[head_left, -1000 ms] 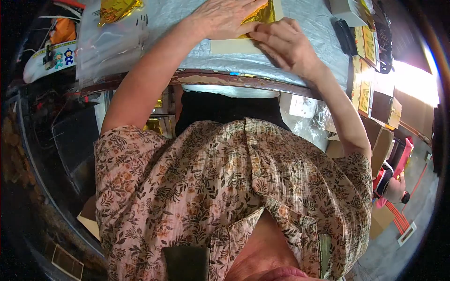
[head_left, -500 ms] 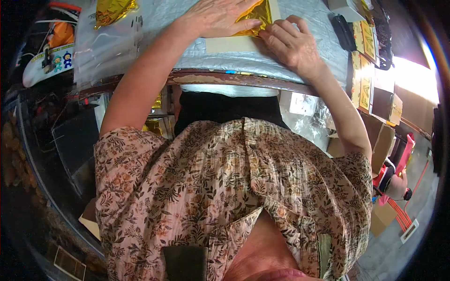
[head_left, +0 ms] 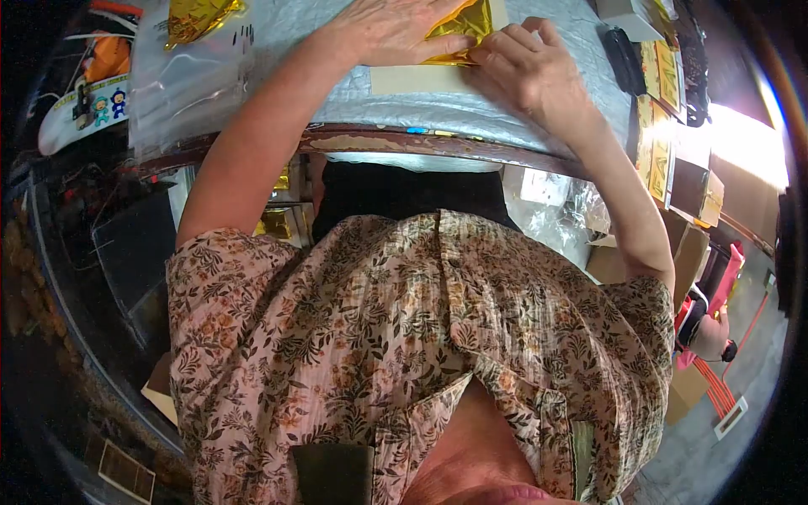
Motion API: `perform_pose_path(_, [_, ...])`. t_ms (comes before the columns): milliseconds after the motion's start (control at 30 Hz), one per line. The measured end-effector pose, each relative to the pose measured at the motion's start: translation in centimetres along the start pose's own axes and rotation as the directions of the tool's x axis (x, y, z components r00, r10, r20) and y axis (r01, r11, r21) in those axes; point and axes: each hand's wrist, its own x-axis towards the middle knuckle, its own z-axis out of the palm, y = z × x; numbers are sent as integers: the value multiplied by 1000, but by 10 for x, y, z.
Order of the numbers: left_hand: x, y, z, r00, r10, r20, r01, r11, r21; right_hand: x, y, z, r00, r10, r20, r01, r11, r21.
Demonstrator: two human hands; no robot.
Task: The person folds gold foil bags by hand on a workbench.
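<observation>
A shiny gold foil sheet (head_left: pixel 461 27) lies on a cream card (head_left: pixel 419 79) near the top of the view. My left hand (head_left: pixel 397 32) rests flat over the foil, fingers stretched out and thumb along its near edge. At the foil's near right corner is my right hand (head_left: pixel 539 71), its fingers curled and pinched together against the edge. The tips are partly hidden behind the knuckles. The far ends of the left fingers lie partly outside the view.
A pale blue sheet (head_left: pixel 337 111) covers the table. Gold foil pieces (head_left: pixel 195 23) lie on clear plastic (head_left: pixel 181 97) at left. On the right are a black case (head_left: pixel 624 61) and yellow-patterned boxes (head_left: pixel 655 139). Another person (head_left: pixel 709 330) is far right.
My right hand has shifted slightly right and toward me, its back turning a little. My left hand stays almost in place on the foil.
</observation>
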Motion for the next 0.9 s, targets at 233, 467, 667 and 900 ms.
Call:
perform_pose_path(233, [-1, 0, -1, 1000, 8, 0, -8, 1000, -9, -3, -11, 8, 998, -16, -67, 9, 994, -113])
perform_pose_path(467, [-1, 2, -1, 1000, 4, 2, -4, 1000, -5, -6, -8, 19, 992, 16, -122, -23, 998, -53])
perform_pose_path(667, [-1, 1, 1, 1000, 8, -22, -8, 1000, -6, 3, -16, 17, 975, 120, -189, -99, 988, 115])
perform_pose_path(900, [-1, -2, 0, 1000, 16, -8, -16, 1000, 10, 10, -12, 19, 987, -35, -159, 28, 998, -50])
